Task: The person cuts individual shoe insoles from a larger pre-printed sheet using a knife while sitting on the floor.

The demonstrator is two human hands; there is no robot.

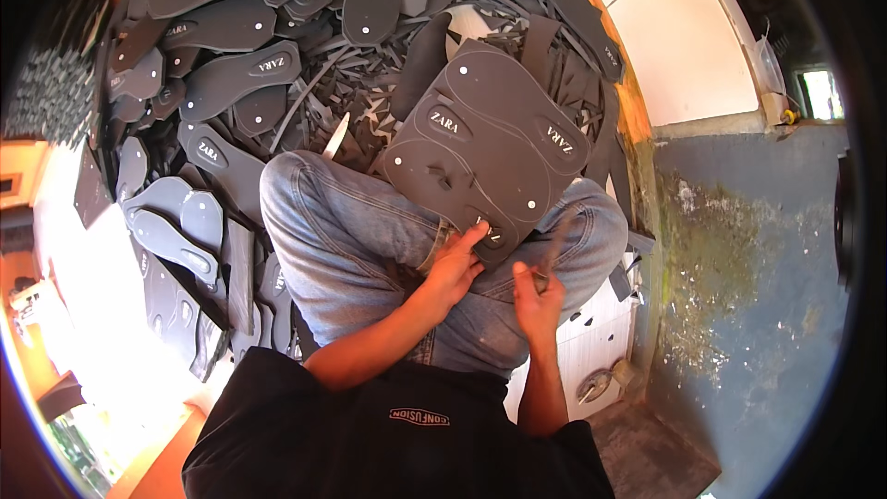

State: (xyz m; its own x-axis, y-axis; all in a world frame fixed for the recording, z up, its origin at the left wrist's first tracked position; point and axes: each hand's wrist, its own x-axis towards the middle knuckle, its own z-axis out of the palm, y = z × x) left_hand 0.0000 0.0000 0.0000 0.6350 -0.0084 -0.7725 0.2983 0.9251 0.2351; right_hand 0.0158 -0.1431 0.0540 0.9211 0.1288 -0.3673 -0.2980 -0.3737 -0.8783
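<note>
A dark grey foam sheet [480, 143] with several sandal-sole outlines pressed into it lies across my crossed legs. My left hand [453, 268] grips its near corner, thumb on top over a raised oval pad and the other fingers at the edge. To the right of that corner, my right hand [538, 298] is closed round the handle of a knife [560, 242], whose thin blade points up and away and is smeared by motion. The blade appears in front of my right knee, near the sheet's right edge; I cannot tell whether they touch.
Cut-out grey soles [242, 83] are heaped at the far side and left. Dark foam offcuts [356, 83] cover the floor beyond my knees, with a pale pointed strip [339, 136] among them. A stained blue-grey wall [739, 259] stands right; a round metal disc [594, 385] lies near it.
</note>
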